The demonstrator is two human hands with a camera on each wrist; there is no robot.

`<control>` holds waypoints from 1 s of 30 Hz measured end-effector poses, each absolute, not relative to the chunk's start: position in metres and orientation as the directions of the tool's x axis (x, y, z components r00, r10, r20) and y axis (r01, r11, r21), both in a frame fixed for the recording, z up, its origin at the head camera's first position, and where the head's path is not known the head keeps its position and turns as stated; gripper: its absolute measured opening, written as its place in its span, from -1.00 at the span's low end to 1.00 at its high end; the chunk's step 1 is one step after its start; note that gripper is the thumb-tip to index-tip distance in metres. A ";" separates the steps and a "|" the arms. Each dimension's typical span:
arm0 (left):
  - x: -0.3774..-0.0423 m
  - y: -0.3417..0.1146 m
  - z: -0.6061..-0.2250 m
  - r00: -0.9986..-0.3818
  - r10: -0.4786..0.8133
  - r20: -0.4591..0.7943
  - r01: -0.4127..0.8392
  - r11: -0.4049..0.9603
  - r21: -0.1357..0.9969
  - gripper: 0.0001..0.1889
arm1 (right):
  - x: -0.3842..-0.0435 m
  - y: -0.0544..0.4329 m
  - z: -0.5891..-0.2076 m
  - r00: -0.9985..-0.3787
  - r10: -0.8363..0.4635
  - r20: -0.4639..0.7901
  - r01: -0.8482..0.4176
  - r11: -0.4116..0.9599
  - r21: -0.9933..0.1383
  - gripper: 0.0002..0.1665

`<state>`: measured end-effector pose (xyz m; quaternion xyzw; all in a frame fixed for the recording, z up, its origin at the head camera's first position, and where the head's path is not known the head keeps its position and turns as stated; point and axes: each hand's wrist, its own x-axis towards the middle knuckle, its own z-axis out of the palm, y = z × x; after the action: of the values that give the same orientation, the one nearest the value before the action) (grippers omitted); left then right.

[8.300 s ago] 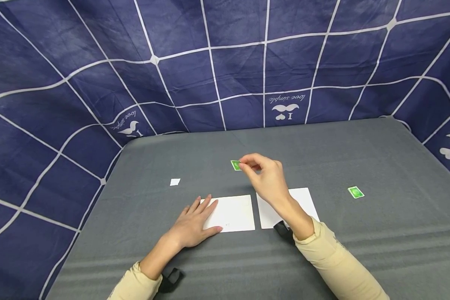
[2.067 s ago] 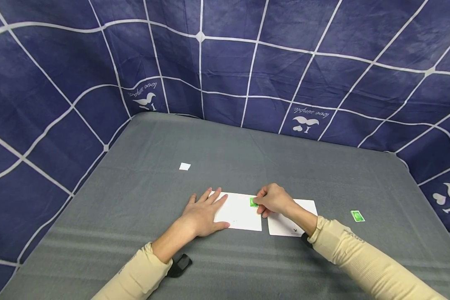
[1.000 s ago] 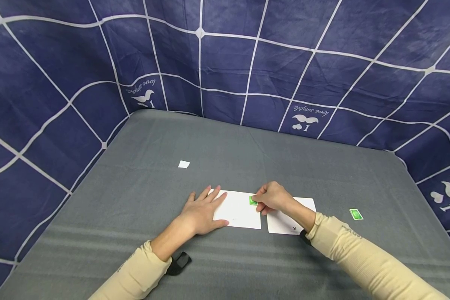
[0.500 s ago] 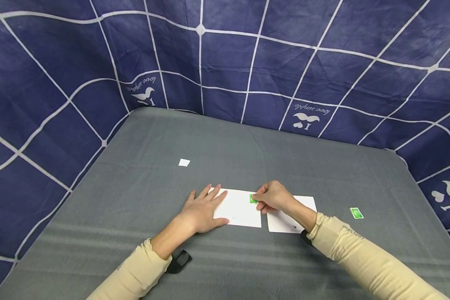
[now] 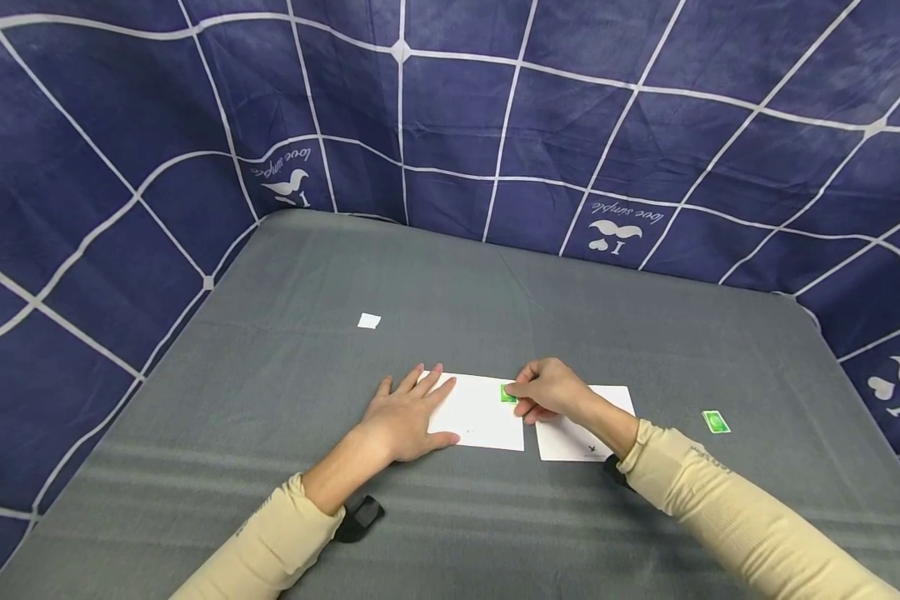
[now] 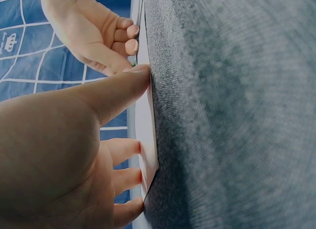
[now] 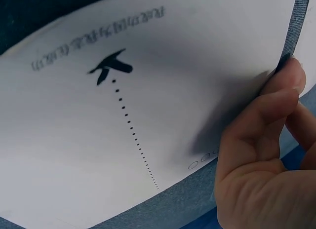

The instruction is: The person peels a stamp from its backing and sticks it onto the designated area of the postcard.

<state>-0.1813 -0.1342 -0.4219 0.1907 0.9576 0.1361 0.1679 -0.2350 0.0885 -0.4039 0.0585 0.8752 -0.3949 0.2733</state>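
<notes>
In the head view my left hand (image 5: 403, 421) lies with fingers spread, pressing on the left edge of a white envelope-like sheet (image 5: 476, 425). The left wrist view shows its thumb and fingertips resting on the thin white edge. My right hand (image 5: 551, 388) has curled fingers and holds a small green stamp (image 5: 507, 393) with white edging at that sheet's upper right corner. The fingertips hide part of the stamp. Under the right wrist lies a second white sheet (image 5: 566, 437), printed with a dark plant motif (image 7: 111, 66) and a dotted line in the right wrist view.
Another green stamp (image 5: 716, 422) lies on the grey cloth (image 5: 450, 525) to the right. A small white paper scrap (image 5: 369, 321) lies at the back left. Dark blue gridded fabric (image 5: 465, 108) hangs behind and at the sides.
Earlier, the right hand held the green stamp above the cloth behind the sheets. It then came down onto the left sheet's corner and has stayed there. The left hand keeps its place.
</notes>
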 end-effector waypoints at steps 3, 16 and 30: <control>-0.181 -0.134 -0.422 -0.870 0.412 -0.269 0.322 0.890 0.323 -0.20 | -0.236 0.090 -0.403 -0.840 -0.123 -0.529 0.322 0.670 -0.668 -0.83; -0.183 -0.133 -0.423 -0.871 0.414 -0.263 0.326 0.889 0.321 -0.19 | -0.236 0.091 -0.405 -0.839 -0.110 -0.533 0.344 0.652 -0.675 -0.82; -0.183 -0.133 -0.422 -0.871 0.411 -0.268 0.323 0.892 0.316 -0.20 | -0.238 0.093 -0.407 -0.834 -0.135 -0.534 0.344 0.629 -0.697 -0.77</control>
<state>-0.1826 -0.1330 -0.4224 0.1914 0.9583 0.1317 0.1663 -0.2385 0.0930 -0.4074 0.0609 0.8576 -0.4263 0.2812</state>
